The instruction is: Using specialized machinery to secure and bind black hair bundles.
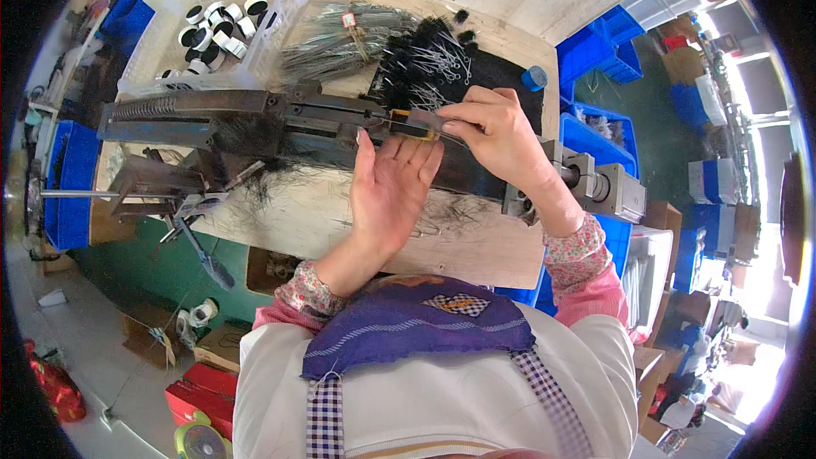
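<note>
My left hand (391, 191) is turned palm up with its fingers stretched out. Its fingertips reach the underside of a black block with yellow edges (411, 125) at the end of a long dark metal machine (314, 123). On the other side of that block, my right hand (493, 132) is closed in a pinch by a small grey metal piece. A thin wire shows near its fingertips, but what they hold is mostly hidden. Beyond the hands lies a pile of small black-bristled wire brushes (433, 55) with looped ends.
Behind the machine, a bundle of metal wires (327, 42) lies beside a clear plastic basket (293, 0) of white-and-black round pieces. A blue round container (534, 78) stands at the right. Loose black bristles litter the wooden table (476, 246). A motor-like unit (620, 193) sits beside my right forearm.
</note>
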Motion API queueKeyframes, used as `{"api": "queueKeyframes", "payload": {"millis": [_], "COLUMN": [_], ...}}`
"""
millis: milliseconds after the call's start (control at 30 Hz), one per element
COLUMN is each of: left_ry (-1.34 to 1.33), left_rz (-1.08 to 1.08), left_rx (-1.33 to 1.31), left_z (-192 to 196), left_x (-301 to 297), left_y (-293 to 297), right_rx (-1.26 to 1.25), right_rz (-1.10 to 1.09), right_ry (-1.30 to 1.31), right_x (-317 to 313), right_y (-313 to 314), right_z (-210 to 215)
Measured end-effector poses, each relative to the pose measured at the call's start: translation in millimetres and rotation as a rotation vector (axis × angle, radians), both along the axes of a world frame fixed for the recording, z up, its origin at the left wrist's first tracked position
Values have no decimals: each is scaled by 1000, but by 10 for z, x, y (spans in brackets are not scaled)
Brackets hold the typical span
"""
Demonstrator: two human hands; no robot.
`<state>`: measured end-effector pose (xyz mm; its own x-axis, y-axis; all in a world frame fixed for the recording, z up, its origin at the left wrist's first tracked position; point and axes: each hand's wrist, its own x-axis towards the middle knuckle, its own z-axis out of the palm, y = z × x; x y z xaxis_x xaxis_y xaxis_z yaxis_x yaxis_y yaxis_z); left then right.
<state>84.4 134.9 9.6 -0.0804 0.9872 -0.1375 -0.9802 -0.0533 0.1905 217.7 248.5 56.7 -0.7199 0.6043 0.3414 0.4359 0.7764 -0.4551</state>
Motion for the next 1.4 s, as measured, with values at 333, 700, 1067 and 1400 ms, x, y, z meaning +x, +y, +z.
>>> {"api": "queueKeyframes", "payload": {"millis": [333,700,1067,1400], "left_ry": [83,135,153,330], "left_rz": [-38,-2,-12,-64], "left_rx": [-69,-71,-48,-199], "left_z": [-8,63,9,217], "left_x": [-59,-66,-68,-129], "left_y": [64,27,-6,33], "right_rx": [170,110,184,407], "right_rz": [60,47,30,118], "right_ry": [-88,18,-97,-276], "right_x": [46,-85,-46,-137], "right_y": [9,-6,-289,-362], "right_z": [127,44,222,75]}}
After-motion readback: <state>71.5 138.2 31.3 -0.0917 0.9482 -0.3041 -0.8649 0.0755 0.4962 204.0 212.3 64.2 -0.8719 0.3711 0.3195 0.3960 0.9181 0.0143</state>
